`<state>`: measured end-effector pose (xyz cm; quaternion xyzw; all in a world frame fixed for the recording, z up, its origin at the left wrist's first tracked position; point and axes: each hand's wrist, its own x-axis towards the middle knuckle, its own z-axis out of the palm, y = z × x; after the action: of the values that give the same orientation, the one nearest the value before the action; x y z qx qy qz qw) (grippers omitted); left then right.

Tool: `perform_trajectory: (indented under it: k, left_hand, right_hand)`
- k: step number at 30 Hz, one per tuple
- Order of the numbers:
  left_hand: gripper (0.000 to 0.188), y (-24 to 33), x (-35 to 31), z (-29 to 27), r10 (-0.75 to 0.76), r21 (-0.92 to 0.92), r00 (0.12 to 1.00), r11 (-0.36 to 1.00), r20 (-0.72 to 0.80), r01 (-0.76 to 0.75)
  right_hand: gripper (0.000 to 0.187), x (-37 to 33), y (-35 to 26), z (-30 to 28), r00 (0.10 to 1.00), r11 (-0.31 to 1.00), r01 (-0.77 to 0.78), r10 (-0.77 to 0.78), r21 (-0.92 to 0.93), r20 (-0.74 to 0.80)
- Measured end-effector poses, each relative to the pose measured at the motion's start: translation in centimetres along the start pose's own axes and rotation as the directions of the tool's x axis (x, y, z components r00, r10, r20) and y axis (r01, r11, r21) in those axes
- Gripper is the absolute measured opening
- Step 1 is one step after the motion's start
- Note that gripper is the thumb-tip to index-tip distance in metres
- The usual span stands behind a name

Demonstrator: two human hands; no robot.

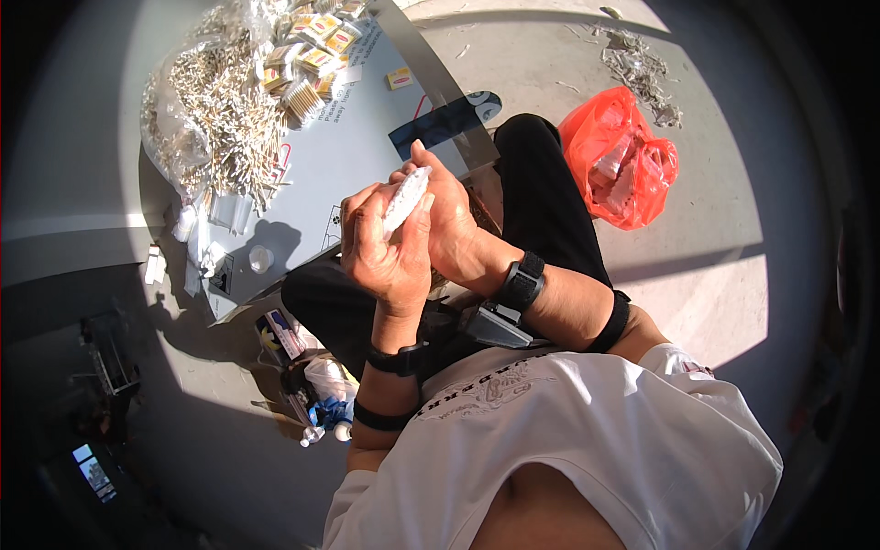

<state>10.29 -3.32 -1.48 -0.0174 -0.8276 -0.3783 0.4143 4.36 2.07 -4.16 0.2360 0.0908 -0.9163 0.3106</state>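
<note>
Above my lap, both hands are closed around a bundle of cotton swabs, its white tips facing up in what looks like clear plastic wrap. The curled fingers and thumb of my left hand press along its near side. My right hand cups it from the right, with part of its fingers hidden behind the bundle. Beyond them, on the grey table, lies a large heap of loose cotton swabs in an open clear bag. Next to the heap are several filled swab packs with yellow, white and red labels.
One small pack lies apart on the grey table. A round white cap is near its front left corner. To the right, a red plastic bag stands on the floor by my knee. Bottles and bags sit below the table.
</note>
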Motion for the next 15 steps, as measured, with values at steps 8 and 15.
perform_trajectory:
  k: [8,15]
  left_hand:
    - [0.032,0.25,0.03,0.07,0.007,-0.027,1.0,1.0,-0.003,-0.008]
    - [0.032,0.46,0.3,-0.11,0.077,-0.055,0.997,0.996,-0.004,-0.077]
  right_hand:
    - [0.038,-0.1,-0.26,-0.31,0.992,0.997,-0.056,0.05,0.049,0.114]
    - [0.038,-0.7,-0.28,0.1,0.986,0.995,-0.078,0.069,0.054,0.151]
